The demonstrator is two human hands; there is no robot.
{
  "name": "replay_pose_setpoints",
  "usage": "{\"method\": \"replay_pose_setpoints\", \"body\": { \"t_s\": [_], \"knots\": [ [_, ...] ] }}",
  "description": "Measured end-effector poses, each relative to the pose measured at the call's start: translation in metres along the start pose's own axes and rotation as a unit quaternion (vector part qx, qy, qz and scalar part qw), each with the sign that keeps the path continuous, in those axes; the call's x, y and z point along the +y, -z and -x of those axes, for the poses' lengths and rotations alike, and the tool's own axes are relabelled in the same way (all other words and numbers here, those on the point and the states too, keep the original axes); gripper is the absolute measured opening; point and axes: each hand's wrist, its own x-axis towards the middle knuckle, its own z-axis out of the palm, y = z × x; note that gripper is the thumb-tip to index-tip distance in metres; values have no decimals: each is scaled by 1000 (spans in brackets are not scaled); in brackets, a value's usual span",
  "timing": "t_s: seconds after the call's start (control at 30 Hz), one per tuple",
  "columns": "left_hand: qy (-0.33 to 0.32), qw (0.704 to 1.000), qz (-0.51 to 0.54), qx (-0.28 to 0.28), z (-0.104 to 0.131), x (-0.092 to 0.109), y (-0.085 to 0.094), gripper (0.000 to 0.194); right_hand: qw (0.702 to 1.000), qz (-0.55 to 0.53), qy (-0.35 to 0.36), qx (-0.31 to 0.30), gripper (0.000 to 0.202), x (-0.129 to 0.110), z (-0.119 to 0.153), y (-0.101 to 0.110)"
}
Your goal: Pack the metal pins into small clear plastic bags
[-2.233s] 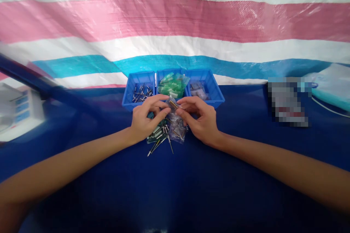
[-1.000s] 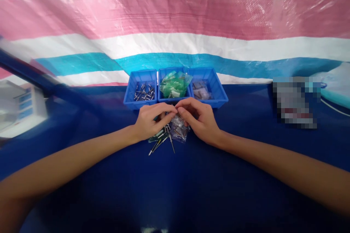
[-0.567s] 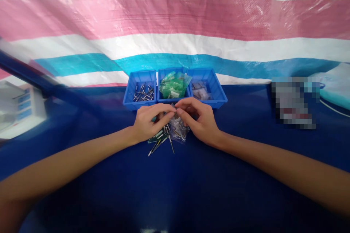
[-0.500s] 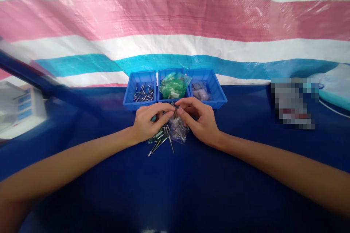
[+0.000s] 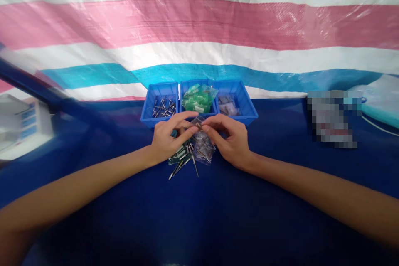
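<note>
My left hand (image 5: 168, 138) and my right hand (image 5: 231, 139) meet over a small heap at the middle of the table. Between their fingertips is a small clear plastic bag (image 5: 196, 121) with brass-coloured bits in it. Both hands are closed in a pinch on the bag, the left forefinger raised off it. Directly below lie more clear bags of small metal parts (image 5: 204, 149). Pop rivets (image 5: 188, 149) lie loose beside them, partly on a dark green packet (image 5: 177, 157) under my left hand. My fingers hide some of the heap.
Three blue bins stand behind my hands: the left bin (image 5: 144, 113) holds loose rivets, the middle one green packets (image 5: 199, 96), the right bin (image 5: 252, 110) clear bags. A whitish device (image 5: 37, 126) sits far left, a blurred-out object (image 5: 332, 120) far right. A striped sheet (image 5: 199, 20) hangs behind.
My left forefinger has lifted and straightened away from the bag. The bag has tilted or shifted slightly between the fingertips. The heap and bins have stayed in place.
</note>
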Motion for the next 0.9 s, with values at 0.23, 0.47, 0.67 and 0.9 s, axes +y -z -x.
{"method": "replay_pose_setpoints", "body": {
  "t_s": [0.23, 0.47, 0.67, 0.9],
  "knots": [
    [-37, 999, -13, 25, 0, -2, 1, 1, 999, -37, 0, -15, 8, 0, 0, 0],
    [-47, 999, 5, 25, 1, -4, 0, 4, 999, -17, -2, -49, 6, 2, 0, 1],
    [-56, 998, 4, 17, -1, -4, -1, 4, 999, -14, 1, -40, 6, 2, -2, 0],
    [-38, 999, -19, -18, -3, 0, 1, 5, 999, -3, 6, -31, 5, 2, -1, 0]
  ]
}}
